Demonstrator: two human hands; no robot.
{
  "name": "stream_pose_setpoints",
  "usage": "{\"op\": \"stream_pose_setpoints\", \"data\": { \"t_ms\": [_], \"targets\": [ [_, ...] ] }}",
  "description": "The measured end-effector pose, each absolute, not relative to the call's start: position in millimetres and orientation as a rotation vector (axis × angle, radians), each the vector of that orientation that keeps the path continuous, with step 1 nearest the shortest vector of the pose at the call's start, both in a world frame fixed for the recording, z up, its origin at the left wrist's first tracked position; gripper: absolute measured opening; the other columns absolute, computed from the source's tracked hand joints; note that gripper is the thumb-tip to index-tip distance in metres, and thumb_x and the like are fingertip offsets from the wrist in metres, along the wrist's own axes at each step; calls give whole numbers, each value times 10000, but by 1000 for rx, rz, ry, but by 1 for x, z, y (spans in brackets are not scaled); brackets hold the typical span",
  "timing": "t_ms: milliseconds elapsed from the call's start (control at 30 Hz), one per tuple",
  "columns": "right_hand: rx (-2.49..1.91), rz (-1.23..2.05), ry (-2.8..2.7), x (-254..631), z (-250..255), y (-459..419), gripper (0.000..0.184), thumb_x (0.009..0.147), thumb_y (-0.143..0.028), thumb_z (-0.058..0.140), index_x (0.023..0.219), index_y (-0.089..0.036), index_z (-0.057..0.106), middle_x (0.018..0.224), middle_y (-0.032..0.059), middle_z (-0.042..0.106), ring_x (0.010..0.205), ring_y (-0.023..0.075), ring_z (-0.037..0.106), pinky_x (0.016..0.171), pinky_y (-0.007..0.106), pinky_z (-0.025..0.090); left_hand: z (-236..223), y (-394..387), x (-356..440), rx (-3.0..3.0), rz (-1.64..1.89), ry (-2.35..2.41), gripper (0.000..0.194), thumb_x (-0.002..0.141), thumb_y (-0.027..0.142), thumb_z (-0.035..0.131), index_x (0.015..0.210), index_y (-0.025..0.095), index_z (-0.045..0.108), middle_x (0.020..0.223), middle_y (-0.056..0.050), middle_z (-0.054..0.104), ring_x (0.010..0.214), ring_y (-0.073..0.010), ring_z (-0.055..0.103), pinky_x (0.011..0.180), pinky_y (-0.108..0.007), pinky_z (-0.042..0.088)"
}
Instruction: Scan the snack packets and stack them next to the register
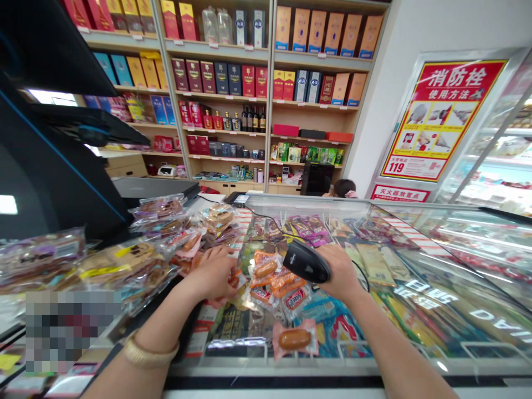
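My right hand (338, 271) is wrapped round a black barcode scanner (305, 261), held above the glass top of a chest freezer. Below the scanner lies a pile of wrapped sausages (276, 282) in clear and orange packets. Nearer to me, one sausage in a pinkish clear packet (295, 339) lies apart on the glass. My left hand (214, 271) is palm down at the left edge of the glass, its fingers curled over an orange-wrapped sausage packet (238, 279). Part of that packet is hidden by the hand.
Several bags of packaged snacks (124, 263) are heaped at the left, beside a dark checkout machine (45, 166). The scanner's cable (266, 216) trails over the freezer glass (415, 310). Behind stand shelves of boxed goods (226, 77). A person's head (344, 188) shows beyond the freezer.
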State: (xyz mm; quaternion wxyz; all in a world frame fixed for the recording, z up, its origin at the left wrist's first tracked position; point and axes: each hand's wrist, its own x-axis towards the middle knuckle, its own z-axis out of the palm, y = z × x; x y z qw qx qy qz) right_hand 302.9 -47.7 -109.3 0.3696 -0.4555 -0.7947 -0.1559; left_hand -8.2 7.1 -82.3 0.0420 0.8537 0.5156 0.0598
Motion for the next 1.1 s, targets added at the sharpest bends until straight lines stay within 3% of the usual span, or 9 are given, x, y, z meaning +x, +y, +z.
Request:
{"op": "stream_pose_setpoints", "data": {
  "t_ms": [167,300,467,567,700,767,1100],
  "targets": [
    [-1182,-408,-2038,303,-109,-48,165,751,-302,591,877,-203,629,757,42,644,713,190,565,687,313,365,-88,15,-5,2438,508,1384,136,554,255,722,679,222,680,946,-68,681,958,-269,614,880,-370,456],
    [-1164,-430,-2031,302,-108,-48,141,763,-305,571,846,-206,628,745,45,637,703,187,558,672,310,351,-88,22,-2,2077,791,1234,213,637,349,665,784,196,680,732,-27,686,696,-193,615,670,-284,479],
    [-1176,-424,-2042,303,-108,-48,161,766,-320,583,865,-201,627,745,41,638,706,187,552,686,314,354,-81,20,5,1592,1093,1153,422,655,474,682,929,153,683,856,-62,716,690,-163,608,609,-251,462],
    [-1180,-425,-2043,304,-109,-47,162,764,-330,595,854,-198,627,741,40,633,711,189,551,683,315,343,-77,14,9,1365,1070,1029,463,665,528,685,941,159,639,836,-53,702,570,-119,553,465,-208,377],
    [-1177,-409,-2061,302,-108,-49,160,770,-326,594,850,-192,631,724,38,620,696,185,542,666,313,321,-77,7,14,1375,917,969,408,685,553,688,798,174,588,557,27,583,399,-66,406,370,-179,238],
    [-1158,-397,-2082,300,-106,-50,172,772,-318,590,874,-187,638,722,36,621,696,186,543,672,316,316,-78,6,15,1425,865,991,404,694,566,681,749,180,572,470,54,515,374,-61,386,371,-176,251],
    [-1152,-332,-2185,291,-104,-52,152,762,-296,589,870,-199,632,745,30,641,726,186,564,708,330,309,-79,4,18,1552,829,1054,374,714,554,644,759,190,570,421,69,489,351,-70,373,370,-182,246]
  ]
}}
